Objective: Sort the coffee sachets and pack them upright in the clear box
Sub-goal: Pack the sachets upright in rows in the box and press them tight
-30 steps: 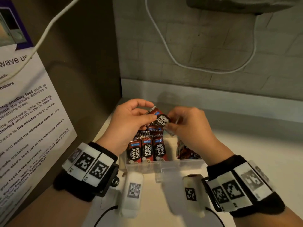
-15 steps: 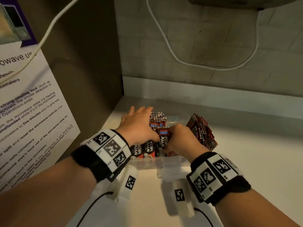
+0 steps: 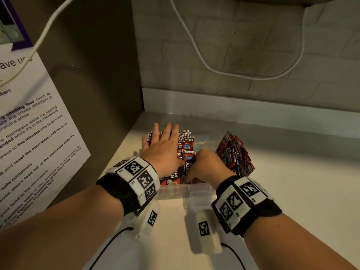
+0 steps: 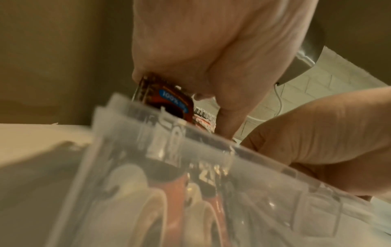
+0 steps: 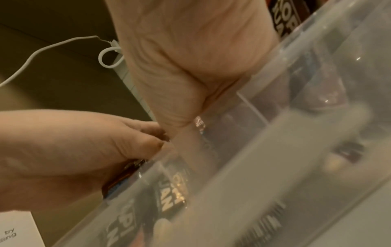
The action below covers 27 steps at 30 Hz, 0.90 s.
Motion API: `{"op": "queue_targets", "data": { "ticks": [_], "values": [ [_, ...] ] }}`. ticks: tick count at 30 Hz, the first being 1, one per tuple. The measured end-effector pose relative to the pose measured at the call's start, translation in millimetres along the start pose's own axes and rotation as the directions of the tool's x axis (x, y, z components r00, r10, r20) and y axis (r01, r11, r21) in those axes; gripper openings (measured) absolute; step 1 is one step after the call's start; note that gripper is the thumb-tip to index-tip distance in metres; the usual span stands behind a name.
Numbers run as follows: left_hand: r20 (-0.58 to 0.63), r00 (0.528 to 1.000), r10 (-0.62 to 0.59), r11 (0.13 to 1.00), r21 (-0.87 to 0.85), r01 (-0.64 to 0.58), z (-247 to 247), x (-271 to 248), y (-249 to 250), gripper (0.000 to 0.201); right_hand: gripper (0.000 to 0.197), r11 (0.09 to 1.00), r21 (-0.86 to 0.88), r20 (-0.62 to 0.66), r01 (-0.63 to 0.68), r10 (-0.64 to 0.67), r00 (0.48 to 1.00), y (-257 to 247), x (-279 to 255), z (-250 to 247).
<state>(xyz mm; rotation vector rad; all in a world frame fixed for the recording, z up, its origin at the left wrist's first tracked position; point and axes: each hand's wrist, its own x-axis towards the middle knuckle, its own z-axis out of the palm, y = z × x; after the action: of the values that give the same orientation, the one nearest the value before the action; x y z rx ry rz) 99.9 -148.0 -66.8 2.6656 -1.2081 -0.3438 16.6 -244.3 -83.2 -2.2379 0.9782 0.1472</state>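
Right hand (image 3: pixel 204 166), fingers curled, pushes one red foil coffee sachet (image 3: pixel 188 155) down into the clear plastic box (image 3: pixel 187 189), long axis upright. Left hand (image 3: pixel 162 147), fingers straight, lies flat on the packed row (image 3: pixel 186 142) beyond. Farther right of the box leans a loose sachet bundle (image 3: pixel 235 152).

The clear box (image 3: pixel 187 187) sits on the counter (image 3: pixel 292 191), near the side panel (image 3: pixel 87 94) to its left. Upright sachets (image 3: pixel 185 145) stand in the box. A second sachet stack (image 3: pixel 235 152) stands at the box's right end. The wall (image 3: pixel 253 45) lies behind the box.
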Motion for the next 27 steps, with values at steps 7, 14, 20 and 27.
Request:
{"op": "queue_targets", "data": {
  "ticks": [7,14,20,27],
  "values": [
    [-0.351,0.935,-0.038,0.987,-0.159,-0.019,-14,2,-11,0.035,0.021,0.998,0.066,-0.113,0.006,0.001,0.994,3,5,-1],
    [-0.305,0.951,-0.049,0.999,-0.030,0.042,-21,5,-6,0.015,0.025,0.995,0.087,-0.123,0.039,-0.028,0.992,0,8,4],
    [-0.292,0.955,-0.051,0.998,0.006,0.056,-24,9,-2,0.006,0.033,0.980,0.184,-0.098,0.081,-0.063,0.993,0,9,9],
    [-0.311,0.941,-0.135,0.985,-0.144,0.093,-22,12,6,0.014,0.036,0.970,0.213,-0.212,0.116,-0.070,0.975,0,12,9]
  ]
}}
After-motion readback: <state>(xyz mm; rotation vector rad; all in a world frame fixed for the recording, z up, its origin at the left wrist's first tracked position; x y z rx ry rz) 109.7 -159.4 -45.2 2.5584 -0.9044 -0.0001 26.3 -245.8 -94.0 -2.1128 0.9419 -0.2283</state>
